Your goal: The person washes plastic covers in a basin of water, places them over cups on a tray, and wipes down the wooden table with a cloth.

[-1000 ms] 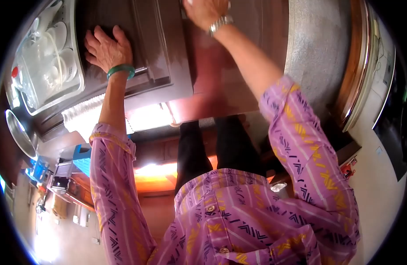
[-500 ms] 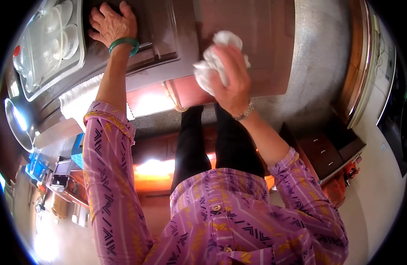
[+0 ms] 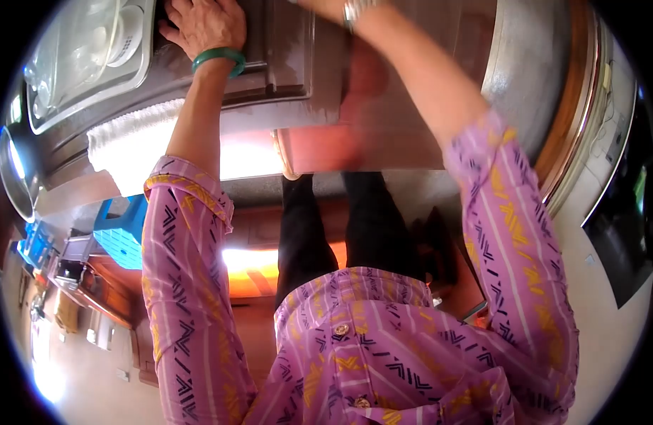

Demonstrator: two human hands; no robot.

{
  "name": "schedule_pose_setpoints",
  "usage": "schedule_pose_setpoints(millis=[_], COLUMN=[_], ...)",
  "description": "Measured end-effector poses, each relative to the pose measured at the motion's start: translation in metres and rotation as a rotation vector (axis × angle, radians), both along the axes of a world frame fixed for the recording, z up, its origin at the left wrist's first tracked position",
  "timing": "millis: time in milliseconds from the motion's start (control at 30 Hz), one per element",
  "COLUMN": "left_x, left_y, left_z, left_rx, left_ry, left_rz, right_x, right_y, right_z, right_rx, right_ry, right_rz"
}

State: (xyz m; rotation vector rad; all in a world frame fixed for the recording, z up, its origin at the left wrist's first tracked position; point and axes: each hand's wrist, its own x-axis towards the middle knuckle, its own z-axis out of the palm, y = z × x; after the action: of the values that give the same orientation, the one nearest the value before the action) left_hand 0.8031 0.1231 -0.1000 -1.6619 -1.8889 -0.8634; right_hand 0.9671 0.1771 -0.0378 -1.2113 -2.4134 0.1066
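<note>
My left hand point(image 3: 207, 30) lies on the dark brown tabletop point(image 3: 287, 53), its fingers apart and nothing held. A green bangle point(image 3: 218, 61) circles that wrist. Beside it is a clear tray point(image 3: 138, 79) with a white cup point(image 3: 126, 35) and glassware inside. Only the back part of my right hand point(image 3: 321, 7) shows at the top edge, next to a metal watch band point(image 3: 357, 10). Its fingers are out of the frame, and the white cloth it held earlier is not visible.
A white towel point(image 3: 131, 145) hangs over the near table edge by my left forearm. A blue plastic stool point(image 3: 121, 230) stands below on the left. To the right are a grey curved surface point(image 3: 521, 64) and a wooden edge point(image 3: 571, 106).
My right hand has moved forward over the table with the arm stretched, carrying the cloth out of view. My left hand still rests on the tabletop; the view has shifted slightly.
</note>
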Motion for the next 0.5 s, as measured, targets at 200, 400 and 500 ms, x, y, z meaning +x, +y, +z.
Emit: schedule_pose_setpoints(millis=[200, 400, 500], left_x=[-0.004, -0.006, -0.005], left_y=[-0.003, -0.005, -0.005], left_z=[0.000, 0.000, -0.002], left_rx=[-0.038, -0.082, -0.087], left_ry=[-0.063, -0.101, -0.119], left_rz=[0.057, 0.064, 0.064], right_x=[0.017, 0.001, -0.007], right_y=[-0.136, -0.049, -0.073], right_z=[0.004, 0.000, 0.003], right_rx=[-0.388, -0.270, -0.179], right_ry=[-0.056, -0.061, -0.281], right_rz=[0.389, 0.113, 0.181])
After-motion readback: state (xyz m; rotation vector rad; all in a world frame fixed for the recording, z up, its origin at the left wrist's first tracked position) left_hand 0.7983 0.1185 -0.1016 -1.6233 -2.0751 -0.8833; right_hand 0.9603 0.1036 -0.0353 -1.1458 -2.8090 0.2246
